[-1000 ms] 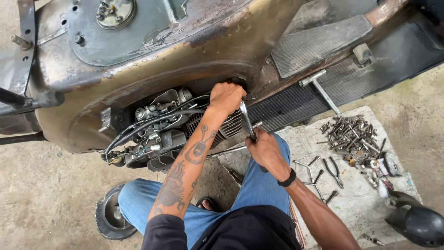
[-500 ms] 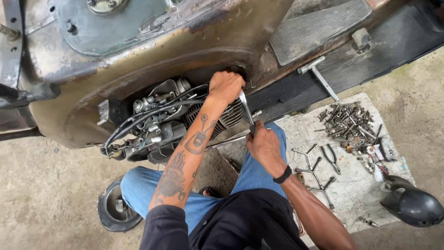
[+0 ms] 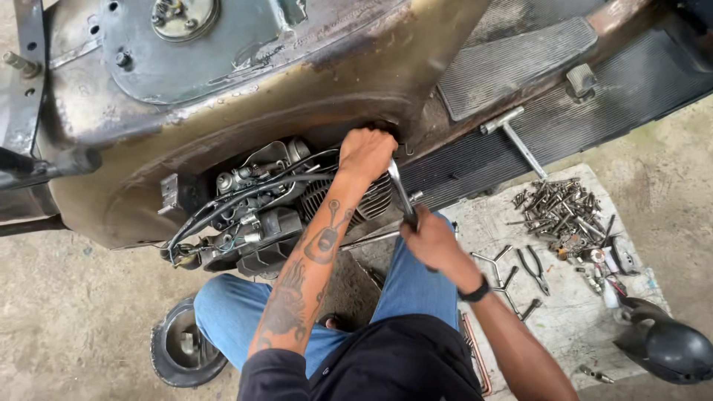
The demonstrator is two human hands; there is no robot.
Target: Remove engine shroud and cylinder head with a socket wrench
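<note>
I crouch beside an old rusty scooter body (image 3: pixel 245 126) with its engine (image 3: pixel 260 215) exposed in the side opening. My left hand (image 3: pixel 366 152), on a tattooed forearm, is closed at the top of the opening on the upper end of a long metal wrench (image 3: pixel 399 194). My right hand (image 3: pixel 429 241), with a black wristband, grips the wrench's lower end just right of the finned cylinder (image 3: pixel 371 200). The wrench head is hidden behind my left hand.
A pale mat (image 3: pixel 564 297) on the concrete at right holds a heap of bolts and screws (image 3: pixel 557 208), pliers (image 3: pixel 533 267) and bent keys. A black rounded cover (image 3: pixel 665 345) lies at lower right, a small wheel (image 3: pixel 182 345) at lower left.
The view has shifted a little; both hands stay on the wrench, and its lower end with my right hand has swung slightly downward.
</note>
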